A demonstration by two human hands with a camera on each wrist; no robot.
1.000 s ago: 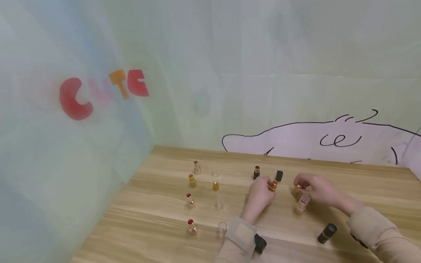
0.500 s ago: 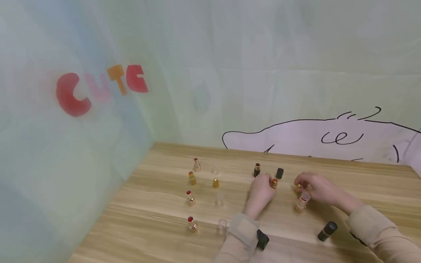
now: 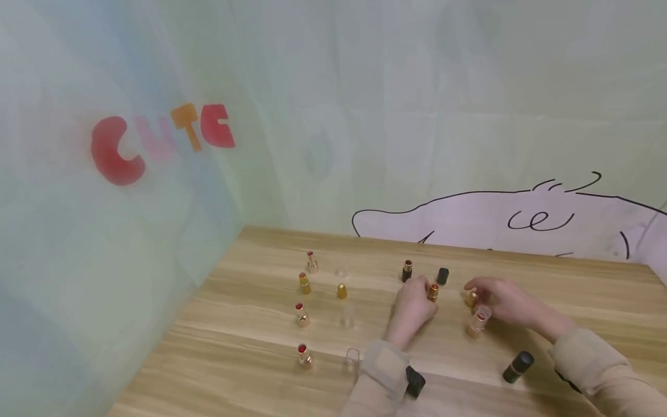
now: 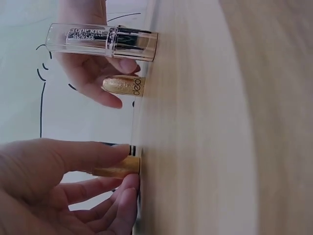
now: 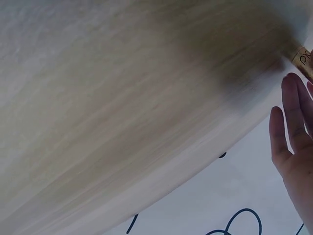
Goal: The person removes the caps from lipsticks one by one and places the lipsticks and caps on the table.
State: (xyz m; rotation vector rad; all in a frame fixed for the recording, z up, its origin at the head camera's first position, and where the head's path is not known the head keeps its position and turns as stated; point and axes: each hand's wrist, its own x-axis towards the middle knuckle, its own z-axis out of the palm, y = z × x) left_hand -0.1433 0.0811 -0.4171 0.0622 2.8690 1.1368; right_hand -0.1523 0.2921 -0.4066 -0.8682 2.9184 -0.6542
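Observation:
My left hand [image 3: 415, 304] pinches the gold base of an uncapped lipstick [image 3: 433, 292] between thumb and fingers. In the left wrist view this gold tube [image 4: 120, 169] stands upright on the tabletop. My right hand [image 3: 505, 298] is beside a small gold lipstick cap [image 3: 471, 299], its fingers spread away from it. The left wrist view shows the cap [image 4: 124, 85] standing on the table, with right fingers behind it. Only part of the cap [image 5: 305, 63] enters the right wrist view. A lipstick under a clear cover [image 3: 477, 322] stands just in front of the right hand.
A black lipstick [image 3: 407, 271] and its black cap [image 3: 442, 276] stand behind the left hand. A closed black tube [image 3: 518, 367] is at the front right. On the left, several uncapped lipsticks [image 3: 303, 315] form a column beside a gold cap [image 3: 341, 291] and clear caps [image 3: 352, 359].
My right fingers have loosened from the gold cap, which now shows more fully on the table. My left hand stays at the gold lipstick.

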